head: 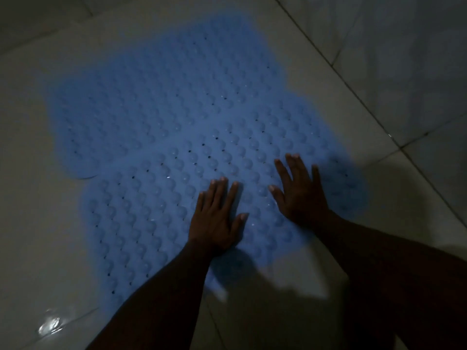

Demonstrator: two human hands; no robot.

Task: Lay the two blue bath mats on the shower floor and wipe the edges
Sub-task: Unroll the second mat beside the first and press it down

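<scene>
Dim light, view from the head camera.

**Task item.** Blue bubble-textured rubber bath mat (pixel 164 109) lies flat on the pale glossy tiled shower floor (pixel 30 198). It fills the centre of the frame from upper middle down to lower left of centre. The outline is scalloped. A rounded lobe at the left-middle edge may be where a second mat meets the first; cannot tell whether this is one mat or two.

**Hands.** Left hand (pixel 217 221) and right hand (pixel 300 198) both rest on the lower-right part of the mat, near each other but apart.
- Grip on both is released: fingers straight and spread, palms down on the bubbles, holding nothing.
- Judgement: the flat palms are pressing the mat down so it seats against the tile, and the spread fingers cover more bubbles per press.

**Surroundings.**
- A dark grout line (pixel 353 90) runs diagonally through the upper right, past the mat's right edge. The surfaces beyond it are too dark to class as floor or wall.
- A wet glint (pixel 50 324) shows on the tile at lower left, near the mat's lower edge.
- Arm shadows cover the lower centre and obscure the mat's near edge.

**Obstructions.** Nothing lies on the mat ahead of the hands. No cloth or wiper is in view, so edge wiping is judged not begun. Wet tile could let the mat slide under a sideways push.
</scene>
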